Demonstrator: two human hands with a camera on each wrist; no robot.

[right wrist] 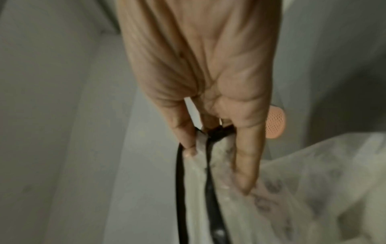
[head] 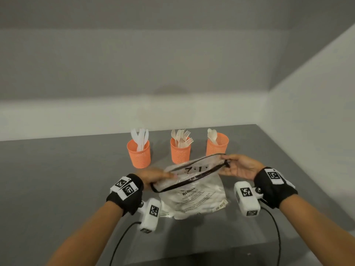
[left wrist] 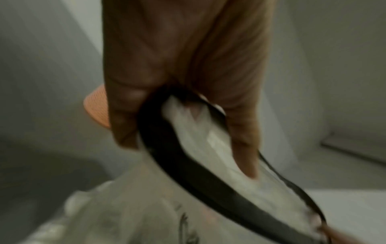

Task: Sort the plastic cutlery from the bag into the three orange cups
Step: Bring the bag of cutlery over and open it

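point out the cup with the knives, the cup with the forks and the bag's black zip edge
knife cup [head: 139, 158], head view, orange mesh wall
fork cup [head: 180, 153], head view, front mesh wall
bag's zip edge [head: 184, 184], head view, near black strip of the open mouth

Head view high, facing down at table [head: 57, 169], wrist views close along fingers, all sharing bag [head: 192, 194]

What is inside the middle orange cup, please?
The middle orange cup holds plastic forks, tines up, plus one rounded piece, maybe a spoon. Their handles' lower ends are hidden by the cup's wall.
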